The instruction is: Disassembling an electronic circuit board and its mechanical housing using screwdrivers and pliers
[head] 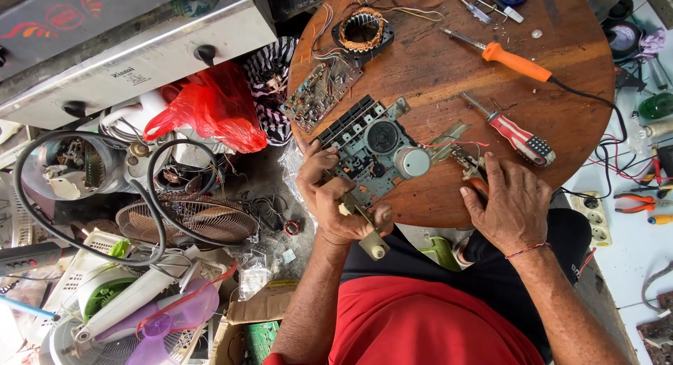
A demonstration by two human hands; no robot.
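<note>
Mechanism: a grey cassette-deck style chassis (370, 151) with a black round part and a silver motor can on it, sitting at the near-left edge of the round wooden table (449, 78), partly hanging off the rim.
Left hand (335, 200): curled shut around the near-left corner of that chassis, thumb on top; a small beige tool or lever (370, 240) pokes out from under the fingers toward the person.
Right hand (508, 204): lying palm-down at the near edge of the table just right of the chassis, fingers bent over something orange-brown; can't tell if it's really gripping it or only covering it. Thin red string around the wrist.
Wires: a red lead (459, 143) runs from the chassis toward the right hand.
Screwdriver: red-and-white handled one (515, 135), just beyond the right hand's fingers.
Soldering iron: orange handle (515, 62), further back toward the far right, black cord trailing off the right edge.
Circuit board: green one (319, 92) at the left edge, with a copper-wound stator (362, 29) behind it.
</note>
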